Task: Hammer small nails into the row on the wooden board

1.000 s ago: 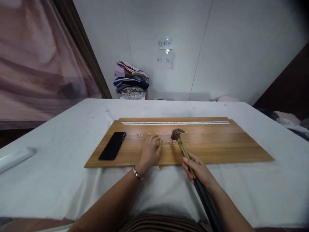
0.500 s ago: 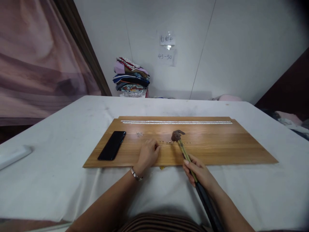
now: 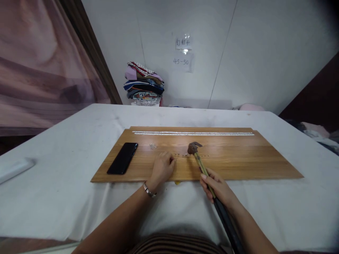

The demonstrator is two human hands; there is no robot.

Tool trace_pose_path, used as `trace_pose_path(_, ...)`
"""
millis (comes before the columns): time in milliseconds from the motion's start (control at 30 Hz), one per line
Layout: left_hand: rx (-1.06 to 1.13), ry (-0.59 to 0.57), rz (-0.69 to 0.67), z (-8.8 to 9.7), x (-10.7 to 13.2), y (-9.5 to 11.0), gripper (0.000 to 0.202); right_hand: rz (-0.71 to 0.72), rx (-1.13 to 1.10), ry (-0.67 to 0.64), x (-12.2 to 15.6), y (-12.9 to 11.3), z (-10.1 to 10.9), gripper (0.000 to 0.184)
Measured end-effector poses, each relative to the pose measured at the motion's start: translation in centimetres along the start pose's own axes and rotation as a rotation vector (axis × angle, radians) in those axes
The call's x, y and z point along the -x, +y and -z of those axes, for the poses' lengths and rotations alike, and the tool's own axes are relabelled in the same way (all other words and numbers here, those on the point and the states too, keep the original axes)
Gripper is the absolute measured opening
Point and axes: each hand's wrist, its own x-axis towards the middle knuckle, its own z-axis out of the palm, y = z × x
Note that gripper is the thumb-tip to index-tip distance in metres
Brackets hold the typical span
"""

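My right hand (image 3: 215, 185) grips a claw hammer (image 3: 199, 161) partway along its handle. The rusty hammer head is over the middle of the wooden board (image 3: 238, 160), close to a row of small nail heads (image 3: 182, 155); whether it touches one I cannot tell. Left of that row, my left hand (image 3: 163, 166) rests on the board with its fingers curled in; anything inside them is hidden. A few loose nails (image 3: 153, 146) lie on the board beyond my left hand. A bracelet circles the left wrist.
A black phone (image 3: 123, 158) lies on the board's left part. Two white measuring strips (image 3: 193, 133) run along its far edge. The board lies on a white-covered table (image 3: 60, 151). Folded cloths (image 3: 144, 84) are stacked by the wall, and a white object (image 3: 16, 169) sits at far left.
Almost nothing differs. The view has shifted very slightly; both hands and the hammer keep nearly the same place over the board.
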Motion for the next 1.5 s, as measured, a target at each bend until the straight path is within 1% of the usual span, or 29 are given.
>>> trace_pose_path(133,-0.01,-0.007,-0.004,0.0,0.03,-0.01,0.011,0.03,-0.05,0.009,0.01,0.19,0.06,0.029)
trace_pose_path(333,-0.018,-0.005,-0.013,0.15,0.04,0.05,0.011,0.0,0.002,0.008,-0.27,0.36,0.22,0.034)
trace_pose_path(633,0.001,-0.029,0.002,0.07,0.05,-0.02,0.01,0.014,-0.037,0.022,-0.09,0.21,0.06,0.032)
trace_pose_path(900,-0.011,-0.017,-0.001,0.11,0.05,0.16,0.01,0.01,-0.02,0.017,-0.22,0.26,0.14,0.03)
trace_pose_path(1033,-0.023,-0.01,-0.015,0.14,0.01,0.23,0.011,0.013,-0.032,0.023,-0.28,0.14,0.04,0.03)
trace_pose_path(1200,-0.027,-0.015,-0.003,0.27,-0.02,0.32,0.012,-0.019,-0.019,0.022,-0.4,0.27,0.12,0.033)
trace_pose_path(1367,-0.02,-0.024,0.001,0.4,-0.02,0.46,0.01,0.027,-0.019,0.021,-0.24,0.09,0.08,0.033)
trace_pose_path(1500,-0.017,-0.02,0.002,0.28,0.01,0.3,0.01,0.009,-0.007,0.018,-0.39,0.34,0.17,0.033)
